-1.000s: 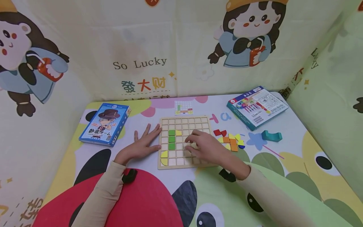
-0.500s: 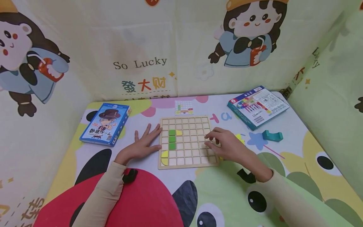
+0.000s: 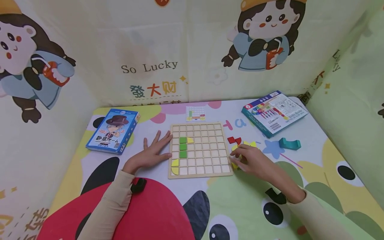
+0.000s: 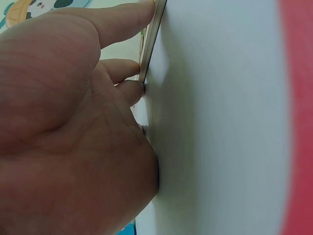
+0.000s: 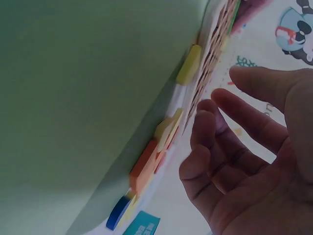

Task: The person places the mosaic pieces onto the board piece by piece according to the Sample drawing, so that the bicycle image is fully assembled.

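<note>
Backdrop cloth [image 3: 204, 86]: pale, hung behind the table, printed with cartoon figures and "So Lucky".
Tablecloth [image 3: 150, 203]: multicoloured, spread over the table, printed with large animal figures.
Grid board [image 3: 203, 162]: wooden, laid flat at the middle of the table, between the two hands.
Teal-edged box [image 3: 274, 114]: laid flat at the far right, turned at an angle.
Blue box [image 3: 112, 131]: laid flat at the left, a figure in a hat printed on its lid.
Left hand [image 3: 150, 154]: placed beside the board, fingers extended and spread, thumb and fingertips set against its left edge.
Right hand [image 3: 251, 161]: held by the board's right edge, over the loose pieces; fingers bent but released, thumb parted from the fingertips.
Pattern card [image 3: 195, 113]: placed just beyond the board's far edge.
Teal block [image 3: 289, 144]: curved, set below the teal-edged box.
Loose pieces: gathered right of the board, partly hidden by the right hand; yellow [image 5: 189, 64], orange [image 5: 143, 166], blue [image 5: 118, 213] and red [image 3: 231, 140] are seen.
Green squares [image 3: 183, 147]: three, seated in one column.
Yellow pieces [image 3: 175, 162]: two stacked in the near-left corner cells, one seated right of the top green square.
</note>
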Motion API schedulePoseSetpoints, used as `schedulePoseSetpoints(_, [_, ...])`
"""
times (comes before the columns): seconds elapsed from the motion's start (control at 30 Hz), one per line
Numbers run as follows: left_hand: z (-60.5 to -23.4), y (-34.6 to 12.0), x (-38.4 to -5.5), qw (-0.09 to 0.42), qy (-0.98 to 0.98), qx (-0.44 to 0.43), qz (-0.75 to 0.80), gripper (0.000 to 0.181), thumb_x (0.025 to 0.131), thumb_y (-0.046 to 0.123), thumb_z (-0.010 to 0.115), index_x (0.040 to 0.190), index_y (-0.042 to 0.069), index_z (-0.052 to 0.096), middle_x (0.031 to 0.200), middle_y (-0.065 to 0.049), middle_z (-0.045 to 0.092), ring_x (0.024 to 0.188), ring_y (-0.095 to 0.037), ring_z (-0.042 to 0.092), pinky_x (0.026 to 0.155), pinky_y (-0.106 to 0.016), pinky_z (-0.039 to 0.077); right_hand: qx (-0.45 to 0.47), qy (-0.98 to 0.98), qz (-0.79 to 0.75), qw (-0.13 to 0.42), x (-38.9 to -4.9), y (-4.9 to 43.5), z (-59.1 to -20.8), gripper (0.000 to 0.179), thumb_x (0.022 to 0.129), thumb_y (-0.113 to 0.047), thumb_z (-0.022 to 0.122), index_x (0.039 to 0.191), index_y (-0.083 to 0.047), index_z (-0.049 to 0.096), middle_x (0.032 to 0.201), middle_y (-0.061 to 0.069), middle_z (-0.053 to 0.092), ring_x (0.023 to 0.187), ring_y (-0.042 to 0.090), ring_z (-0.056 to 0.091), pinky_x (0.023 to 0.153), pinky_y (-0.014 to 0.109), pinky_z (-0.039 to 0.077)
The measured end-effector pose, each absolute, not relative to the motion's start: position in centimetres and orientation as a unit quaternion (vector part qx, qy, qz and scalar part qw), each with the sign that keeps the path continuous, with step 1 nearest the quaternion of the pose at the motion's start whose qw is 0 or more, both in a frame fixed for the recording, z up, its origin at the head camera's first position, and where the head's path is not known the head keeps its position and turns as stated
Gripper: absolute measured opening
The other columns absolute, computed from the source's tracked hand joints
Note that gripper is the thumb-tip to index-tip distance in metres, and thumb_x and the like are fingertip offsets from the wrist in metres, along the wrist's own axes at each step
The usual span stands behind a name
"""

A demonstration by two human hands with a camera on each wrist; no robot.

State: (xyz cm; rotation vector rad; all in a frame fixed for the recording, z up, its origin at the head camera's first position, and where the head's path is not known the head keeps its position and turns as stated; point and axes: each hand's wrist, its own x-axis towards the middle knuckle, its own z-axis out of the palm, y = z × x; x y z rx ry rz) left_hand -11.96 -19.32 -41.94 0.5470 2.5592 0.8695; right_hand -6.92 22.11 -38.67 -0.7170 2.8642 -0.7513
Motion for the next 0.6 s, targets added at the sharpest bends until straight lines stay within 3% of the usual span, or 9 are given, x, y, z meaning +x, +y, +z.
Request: schedulePoseSetpoints(0.6, [-41.7, -19.0, -11.9, 0.191, 0.912, 0.194, 0.305, 0.084, 0.104, 0.037, 0.064, 0.172, 0.019, 0.018, 0.182, -0.007, 0.006, 0.167, -0.039, -0.017, 0.118, -0.077, -0.027, -0.253, 0.936, -0.225, 0.095, -6.1, 23.4, -39.2, 0.031, 0.088, -0.019, 0.087, 0.118, -0.014, 0.079, 0.100, -0.001, 0.065, 0.082, 0.009, 0.053, 0.066, 0.018, 0.048])
